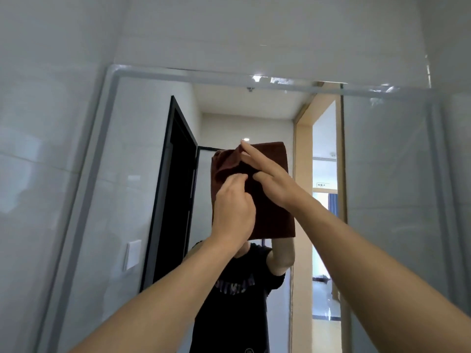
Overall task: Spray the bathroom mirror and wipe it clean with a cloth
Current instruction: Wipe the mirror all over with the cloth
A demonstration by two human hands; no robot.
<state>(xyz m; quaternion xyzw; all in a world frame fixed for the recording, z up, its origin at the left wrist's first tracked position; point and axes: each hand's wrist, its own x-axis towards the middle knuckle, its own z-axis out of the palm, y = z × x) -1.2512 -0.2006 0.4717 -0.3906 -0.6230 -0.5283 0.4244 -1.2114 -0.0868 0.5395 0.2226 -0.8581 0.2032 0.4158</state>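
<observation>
head view: both hands [235, 207] press cloth [270, 207] against mirror [142, 138].

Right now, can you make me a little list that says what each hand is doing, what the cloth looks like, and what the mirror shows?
left hand: pinching and gathering the cloth
right hand: fingers stretched out flat on the cloth
cloth: dark reddish brown, folded, bunched at its upper left corner, held up in front of the mirror
mirror: frosted border strip, reflects a person in a black shirt, a dark door and a bright doorway
spray bottle: not in view
wall: glossy white tiles
</observation>
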